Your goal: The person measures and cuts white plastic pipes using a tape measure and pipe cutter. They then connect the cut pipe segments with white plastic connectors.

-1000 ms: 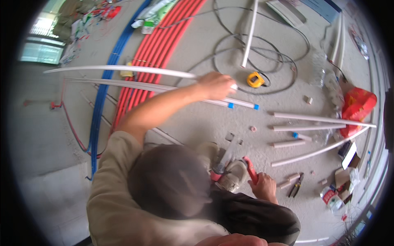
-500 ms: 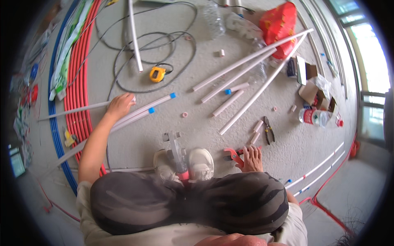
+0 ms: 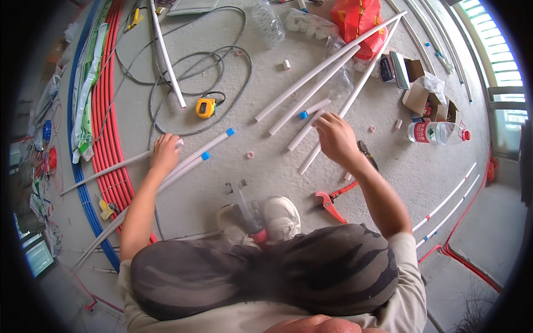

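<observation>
My left hand (image 3: 165, 154) is closed round the near-right end of a thin white pipe (image 3: 119, 165), which slants down to the left across red and blue tubes. Beside that hand lie two white pipes with blue-capped ends (image 3: 206, 143). My right hand (image 3: 337, 139) reaches forward over the floor, its fingers curled at the far end of a short white pipe (image 3: 301, 136), which still lies down. Its thumb is hidden. Nearer to me, a red pipe cutter (image 3: 331, 204) rests on the floor with its jaws apart. Pliers (image 3: 366, 152) lie partly behind my right forearm.
Longer white pipes (image 3: 311, 72) lie ahead, near a red bag (image 3: 361, 25). A yellow tape measure (image 3: 205, 107) sits beside a looped grey cable (image 3: 251, 69). Red tubes (image 3: 102, 111) run along the left. At right are an opened carton (image 3: 416, 100) and a plastic bottle (image 3: 436, 133).
My right hand has left the red pipe cutter and moved forward to the short white pipe. The cutter stays on the floor. My left hand keeps its hold on the thin pipe.
</observation>
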The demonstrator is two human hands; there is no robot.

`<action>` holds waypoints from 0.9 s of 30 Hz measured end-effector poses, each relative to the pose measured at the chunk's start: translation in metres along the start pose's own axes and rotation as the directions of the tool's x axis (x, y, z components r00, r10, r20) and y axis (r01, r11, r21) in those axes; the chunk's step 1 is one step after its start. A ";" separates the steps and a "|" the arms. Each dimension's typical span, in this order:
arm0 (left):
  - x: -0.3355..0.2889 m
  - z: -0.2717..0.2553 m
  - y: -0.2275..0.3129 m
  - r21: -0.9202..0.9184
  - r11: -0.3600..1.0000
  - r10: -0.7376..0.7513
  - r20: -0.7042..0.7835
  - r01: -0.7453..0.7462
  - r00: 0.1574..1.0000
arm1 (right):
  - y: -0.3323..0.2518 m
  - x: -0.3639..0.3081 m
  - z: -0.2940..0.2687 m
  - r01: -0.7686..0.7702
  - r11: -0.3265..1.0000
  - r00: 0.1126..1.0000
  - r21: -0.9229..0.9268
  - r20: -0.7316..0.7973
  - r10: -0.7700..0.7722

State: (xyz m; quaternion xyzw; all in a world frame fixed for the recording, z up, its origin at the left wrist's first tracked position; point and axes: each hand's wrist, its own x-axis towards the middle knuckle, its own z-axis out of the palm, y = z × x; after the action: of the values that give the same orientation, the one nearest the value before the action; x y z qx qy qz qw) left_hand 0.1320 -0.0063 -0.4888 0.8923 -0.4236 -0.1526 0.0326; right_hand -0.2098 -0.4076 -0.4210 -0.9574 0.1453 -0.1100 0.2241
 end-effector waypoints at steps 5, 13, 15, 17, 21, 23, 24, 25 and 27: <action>0.004 -0.005 0.026 -0.054 0.994 0.081 -0.254 -0.097 0.964 | 0.030 0.039 0.074 0.246 0.886 0.754 -0.393 0.652 0.079; -0.013 -0.057 0.106 -0.528 0.824 0.105 -0.212 -0.204 0.972 | -0.036 0.060 0.037 0.108 0.994 0.873 0.018 0.477 -0.104; -0.013 -0.081 0.159 -0.732 0.660 0.153 -0.089 -0.169 0.984 | -0.080 0.063 0.014 -0.159 0.891 0.905 0.426 0.424 -0.041; -0.006 -0.066 0.199 -0.965 0.257 0.270 0.023 -0.049 0.963 | -0.108 0.056 0.002 -0.332 0.667 0.909 0.667 0.414 0.038; -0.012 -0.084 0.213 -0.929 0.066 0.386 0.361 0.364 0.849 | -0.105 0.008 -0.009 -0.302 0.412 0.953 0.860 0.262 0.153; -0.015 -0.078 0.200 -0.924 -0.002 0.288 0.365 0.382 0.885 | -0.063 -0.038 -0.025 -0.433 0.464 0.886 0.773 0.270 0.376; -0.014 -0.074 0.186 -0.907 -0.082 0.284 0.377 0.414 0.882 | -0.031 -0.064 -0.025 -0.539 0.508 0.821 0.672 0.286 0.494; -0.013 -0.070 0.174 -0.884 -0.155 0.285 0.387 0.441 0.877 | 0.003 -0.093 -0.021 -0.638 0.528 0.745 0.561 0.275 0.607; -0.007 -0.065 0.170 -0.826 -0.293 0.274 0.411 0.482 0.870 | 0.052 -0.143 -0.019 -0.768 0.631 0.640 0.111 0.103 0.761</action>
State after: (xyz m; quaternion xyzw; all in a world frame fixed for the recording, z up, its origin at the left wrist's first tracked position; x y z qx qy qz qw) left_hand 0.0202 -0.1143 -0.3936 0.4650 -0.0319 -0.6358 0.6152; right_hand -0.3604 -0.4125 -0.4494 -0.7890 0.5235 0.0074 0.3216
